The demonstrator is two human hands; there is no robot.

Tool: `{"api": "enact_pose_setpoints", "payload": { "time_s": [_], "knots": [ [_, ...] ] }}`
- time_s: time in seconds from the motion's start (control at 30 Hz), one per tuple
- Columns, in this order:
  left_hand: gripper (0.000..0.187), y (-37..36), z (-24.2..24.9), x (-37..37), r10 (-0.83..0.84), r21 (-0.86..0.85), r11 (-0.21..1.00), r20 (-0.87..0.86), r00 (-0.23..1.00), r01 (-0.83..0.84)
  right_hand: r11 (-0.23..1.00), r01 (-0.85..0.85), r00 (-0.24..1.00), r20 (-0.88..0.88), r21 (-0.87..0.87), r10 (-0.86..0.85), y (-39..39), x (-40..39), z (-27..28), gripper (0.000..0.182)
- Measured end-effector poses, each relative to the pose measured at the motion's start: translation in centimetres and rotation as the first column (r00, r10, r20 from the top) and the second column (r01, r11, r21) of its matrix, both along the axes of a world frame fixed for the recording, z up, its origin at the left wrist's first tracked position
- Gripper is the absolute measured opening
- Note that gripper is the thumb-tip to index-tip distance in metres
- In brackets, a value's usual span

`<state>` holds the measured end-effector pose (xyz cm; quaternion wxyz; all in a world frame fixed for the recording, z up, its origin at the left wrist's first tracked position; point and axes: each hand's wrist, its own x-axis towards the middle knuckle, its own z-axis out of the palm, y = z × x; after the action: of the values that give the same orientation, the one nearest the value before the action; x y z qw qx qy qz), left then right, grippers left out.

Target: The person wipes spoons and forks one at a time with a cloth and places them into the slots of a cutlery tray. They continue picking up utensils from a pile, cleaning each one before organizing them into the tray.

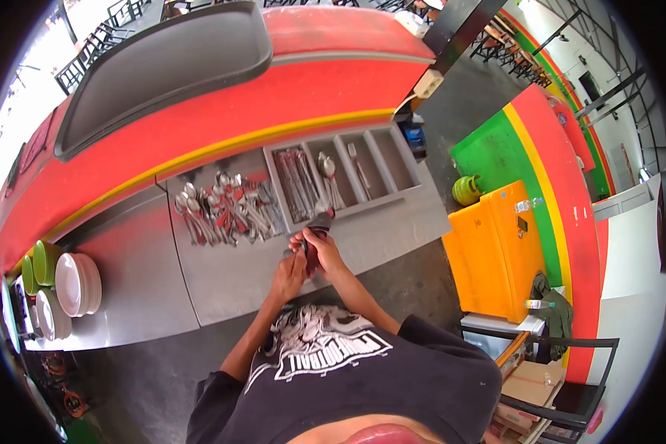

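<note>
My right hand [321, 249] is closed round a dark cloth [312, 259] in front of the cutlery tray. A pale, shiny piece [324, 207] shows at the cloth's upper end; I cannot make out which utensil it is. Close against it, my left hand [291, 268] is closed too, its fingers on the cloth. Left of the hands lies a loose heap of spoons and forks [229, 211] on the steel counter [237, 281]. The grey cutlery tray [403, 183] holds wrapped cutlery [296, 185], spoons [329, 174] and a fork [359, 170] in separate compartments.
A black serving tray [170, 66] lies on the red ledge [333, 85] behind the counter. Stacked white plates [78, 285] and green bowls [46, 263] stand at far left. To the right are an orange cooler box [488, 251] and a green gas cylinder [466, 190].
</note>
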<state>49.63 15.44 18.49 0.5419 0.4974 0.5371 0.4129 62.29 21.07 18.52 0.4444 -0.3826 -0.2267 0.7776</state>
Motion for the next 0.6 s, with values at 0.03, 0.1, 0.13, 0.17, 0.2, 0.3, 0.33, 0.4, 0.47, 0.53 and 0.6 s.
{"api": "enact_pose_setpoints", "payload": {
  "time_s": [0.03,0.1,0.13,0.17,0.2,0.3,0.33,0.4,0.47,0.53,0.6],
  "knots": [
    [0.046,0.0,1.0,0.1,-0.047,0.080,0.995,-0.091,0.995,0.055,0.999,0.045,0.997,-0.059,0.017,-0.044,0.6,0.6,-0.4,0.026],
    [0.042,-0.4,-0.2,0.3,-0.075,0.384,0.907,-0.256,0.964,0.173,0.990,0.136,0.982,-0.127,-0.033,-0.140,1.8,1.8,-1.2,0.025],
    [0.043,-0.9,0.2,0.5,-0.122,0.237,0.958,-0.163,0.979,0.159,0.982,0.177,0.970,-0.156,-0.070,-0.186,2.1,2.3,-1.8,0.024],
    [0.044,-1.2,0.7,0.3,-0.157,0.083,0.983,-0.063,0.986,0.162,0.967,0.247,0.967,-0.043,-0.057,-0.250,2.6,2.2,-2.5,0.024],
    [0.045,-1.3,1.3,0.1,-0.179,-0.071,0.981,0.039,0.983,0.182,0.966,0.254,0.967,-0.021,-0.040,-0.255,2.7,2.0,-2.7,0.024],
    [0.048,-2.0,1.6,0.4,-0.126,-0.152,0.978,0.114,0.985,0.143,0.962,0.274,0.957,0.099,-0.006,-0.272,2.3,1.7,-2.2,0.028],
    [0.049,-2.1,1.7,0.5,-0.128,-0.157,0.976,0.151,0.980,0.152,0.960,0.277,0.950,0.139,0.024,-0.278,2.3,1.7,-2.2,0.029],
    [0.051,-2.1,2.0,0.8,-0.129,-0.157,0.974,0.222,0.967,0.166,0.957,0.276,0.932,0.215,0.095,-0.290,2.4,1.8,-2.3,0.030],
    [0.051,-1.8,2.1,1.3,-0.132,-0.154,0.973,0.246,0.960,0.173,0.955,0.271,0.926,0.236,0.121,-0.293,2.8,2.2,-2.3,0.031],
    [0.051,-1.5,2.1,1.7,-0.143,-0.157,0.969,0.265,0.954,0.189,0.954,0.269,0.916,0.270,0.131,-0.296,3.2,2.8,-2.2,0.031],
    [0.050,-0.9,1.9,2.3,-0.168,-0.158,0.963,0.279,0.946,0.217,0.950,0.251,0.910,0.289,0.187,-0.297,3.8,4.1,-2.5,0.030]
  ]
}}
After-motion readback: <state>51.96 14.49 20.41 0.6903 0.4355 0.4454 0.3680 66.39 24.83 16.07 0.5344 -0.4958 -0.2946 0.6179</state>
